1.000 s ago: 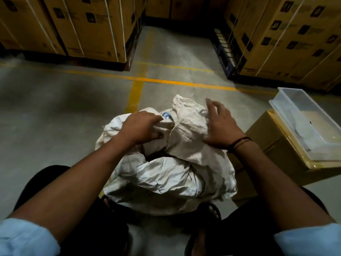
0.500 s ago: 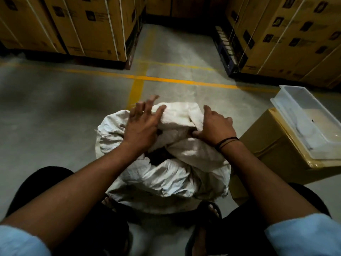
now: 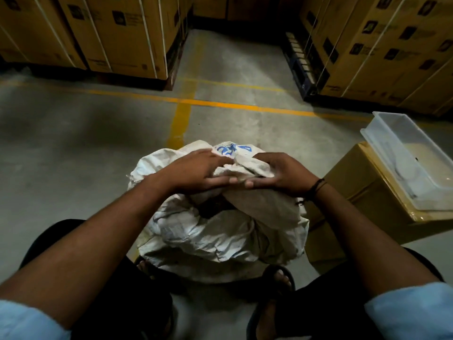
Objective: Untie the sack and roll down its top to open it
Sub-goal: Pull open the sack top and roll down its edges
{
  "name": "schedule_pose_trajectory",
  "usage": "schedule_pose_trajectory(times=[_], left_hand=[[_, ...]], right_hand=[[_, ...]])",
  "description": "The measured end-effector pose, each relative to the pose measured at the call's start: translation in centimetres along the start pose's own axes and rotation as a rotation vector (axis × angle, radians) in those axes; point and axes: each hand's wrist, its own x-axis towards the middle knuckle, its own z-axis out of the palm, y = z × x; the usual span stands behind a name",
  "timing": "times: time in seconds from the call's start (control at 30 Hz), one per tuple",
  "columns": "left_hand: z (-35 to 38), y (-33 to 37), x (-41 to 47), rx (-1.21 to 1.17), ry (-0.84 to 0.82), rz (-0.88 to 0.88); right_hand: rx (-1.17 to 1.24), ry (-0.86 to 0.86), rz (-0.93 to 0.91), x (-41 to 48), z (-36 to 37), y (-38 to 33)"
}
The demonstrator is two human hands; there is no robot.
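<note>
Head view, so tell me: where does the white woven plastic sack (image 3: 215, 231) stand?
— On the grey concrete floor (image 3: 73, 155), crumpled, between the person's feet in black sandals (image 3: 279, 278). Its bunched top is uppermost, with some blue print showing on the far side.
— And the hands?
— Both are on that bunched top, side by side. The left hand (image 3: 193, 171) lies over the left of the bundle, fingers across the cloth and thumb along the near side, clasping cloth between them. The right hand (image 3: 284, 175) has its fingers curled over a thick fold, thumb on the near side. The two thumb tips almost meet.
— Is the neck tied?
— I cannot tell; the hands cover it.
— Anything beside it?
— Just right of the sack is a brown cardboard box (image 3: 355, 192) carrying a clear plastic tray (image 3: 377, 143). Strapped brown cartons (image 3: 122, 33) stand well beyond the yellow floor lines (image 3: 220, 104).
</note>
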Motion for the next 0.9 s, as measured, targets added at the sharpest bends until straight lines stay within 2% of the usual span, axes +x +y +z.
schedule_pose_trajectory(times=[0.1, 0.17, 0.23, 0.27, 0.33, 0.43, 0.5, 0.6, 0.67, 0.7, 0.77, 0.83, 0.9], left_hand=[[-0.7, -0.2, 0.2, -0.288, -0.016, -0.1], [-2.0, -1.0, -0.4, -0.677, -0.044, -0.246], [-2.8, -2.5, -1.0, -1.166, -0.111, -0.478], [-2.8, -3.2, -1.1, -1.309, -0.154, -0.574], [-2.0, -4.2, -0.9, -1.345, -0.201, -0.718], [-0.6, -4.6, -0.5, -1.289, -0.204, -0.859], [0.1, -4.8, 0.0, -1.294, -0.177, -0.878], [0.1, -5.1, 0.4, -1.294, -0.136, -0.864], [0.2, -5.1, 0.9, -1.205, -0.086, -0.857], [0.5, -5.3, 1.2, -1.063, 0.0, -0.804], [0.8, -5.5, 1.5, -0.55, 0.201, -0.59], [0.4, -4.6, 1.1, 0.006, 0.284, -0.293], [0.0, -3.1, 0.7, 0.203, 0.226, -0.067]], right_hand=[[0.31, -0.089, 0.148, 0.1, -0.1, 0.5], [0.515, -0.172, 0.234, 0.2, 0.2, 1.2], [0.516, -0.182, 0.279, 0.6, 0.6, 1.4], [0.405, -0.149, 0.313, 1.0, 0.9, 1.3], [0.051, -0.009, 0.395, 1.4, 1.7, 1.3], [-0.477, 0.158, 0.316, 1.0, 3.8, -0.4], [-0.58, 0.139, 0.338, 0.9, 5.5, -2.2], [-0.512, 0.075, 0.446, 1.3, 8.2, -3.8], [-0.562, 0.05, 0.44, 1.9, 9.4, -2.7], [-0.554, 0.044, 0.43, 2.2, 9.4, -2.0], [-0.43, 0.04, 0.411, 3.0, 8.7, -0.3], [-0.318, 0.068, 0.352, 3.7, 7.5, 0.5], [-0.256, 0.097, 0.3, 4.2, 6.1, 0.8]])
